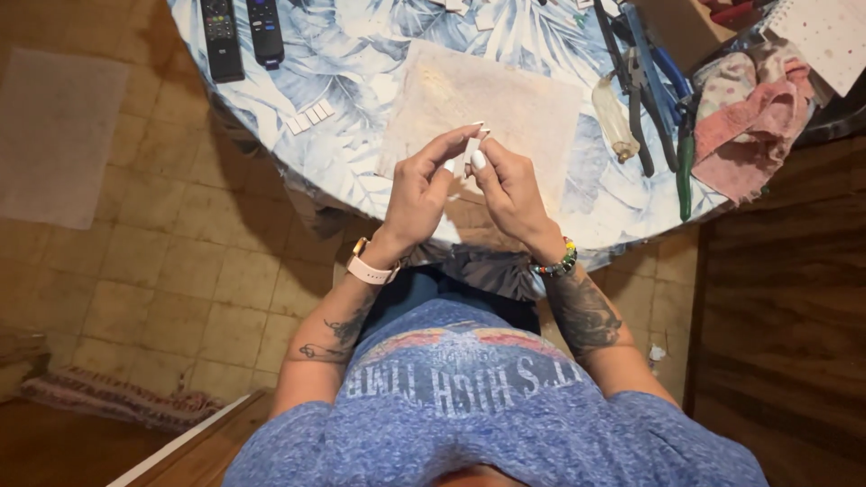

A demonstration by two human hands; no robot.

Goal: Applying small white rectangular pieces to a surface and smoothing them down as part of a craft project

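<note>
Both of my hands meet over the near edge of a round table covered with a blue leaf-print cloth [361, 54]. My left hand [419, 194] and my right hand [510, 185] together pinch a small white strip [471, 149], held upright between the fingertips. Just beyond the hands a beige square mat [505, 99] lies on the cloth. A watch with a pale strap sits on my left wrist, and a beaded bracelet on my right.
Two black remote controls [239, 36] lie at the table's far left. A row of small white pieces [309, 117] lies left of the mat. Pliers and other hand tools [645, 90] and a pink cloth [749, 126] lie at the right. Tiled floor [162, 243] below; wooden furniture [785, 316] at right.
</note>
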